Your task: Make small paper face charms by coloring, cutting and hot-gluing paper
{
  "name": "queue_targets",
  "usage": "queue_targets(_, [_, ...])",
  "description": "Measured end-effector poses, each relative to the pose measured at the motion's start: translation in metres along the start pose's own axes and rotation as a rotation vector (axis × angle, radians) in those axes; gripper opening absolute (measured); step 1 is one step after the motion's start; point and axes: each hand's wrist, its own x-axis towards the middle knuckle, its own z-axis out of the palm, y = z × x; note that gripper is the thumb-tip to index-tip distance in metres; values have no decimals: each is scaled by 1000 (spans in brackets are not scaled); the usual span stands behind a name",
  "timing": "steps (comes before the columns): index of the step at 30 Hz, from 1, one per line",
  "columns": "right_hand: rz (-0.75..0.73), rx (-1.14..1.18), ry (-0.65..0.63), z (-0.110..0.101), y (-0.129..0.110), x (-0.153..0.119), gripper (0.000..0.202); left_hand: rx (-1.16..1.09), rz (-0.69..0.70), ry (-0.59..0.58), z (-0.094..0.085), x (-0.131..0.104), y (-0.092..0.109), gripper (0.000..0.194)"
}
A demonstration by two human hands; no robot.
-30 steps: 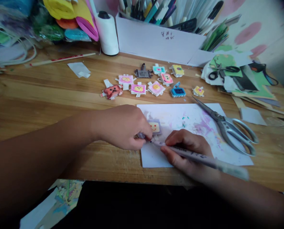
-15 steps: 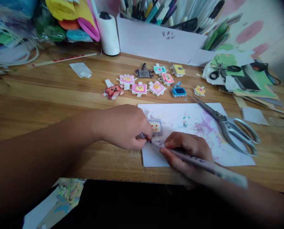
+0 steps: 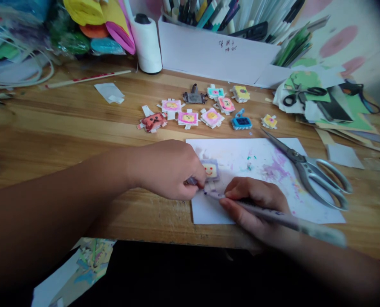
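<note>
My right hand (image 3: 257, 204) is closed round a grey-white marker (image 3: 292, 221), its tip pointing left near the fingertips of my left hand. My left hand (image 3: 174, 170) is closed at the left edge of a stained white sheet (image 3: 241, 209), pinching a small purplish piece whose shape is mostly hidden. Beside those fingers lies a small paper figure (image 3: 211, 170) with a purple border and a red smiling face, partly covered by the hand. Large grey scissors (image 3: 308, 170) rest slightly open on the right part of the sheet.
Several small coloured paper figures (image 3: 188, 118) lie behind the sheet. A white pen box (image 3: 215, 51) and a white thread spool (image 3: 148, 44) stand at the back. Paper scraps with small black scissors (image 3: 300, 96) are at the back right, coloured packets (image 3: 107, 44) at the back left.
The marker tip and my right hand have shifted slightly right from the left fingertips. My left hand keeps its pinch. The whole view has moved a little.
</note>
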Motion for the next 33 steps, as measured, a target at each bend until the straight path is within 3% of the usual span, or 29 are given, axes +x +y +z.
queue_targets(14, [62,1,60,0,-3,0,14,-14,10,19,0,0,0,20])
queue_targets(33, [59,22,31,-1,-3,1,14,-1,-32,8,1,0,2,21])
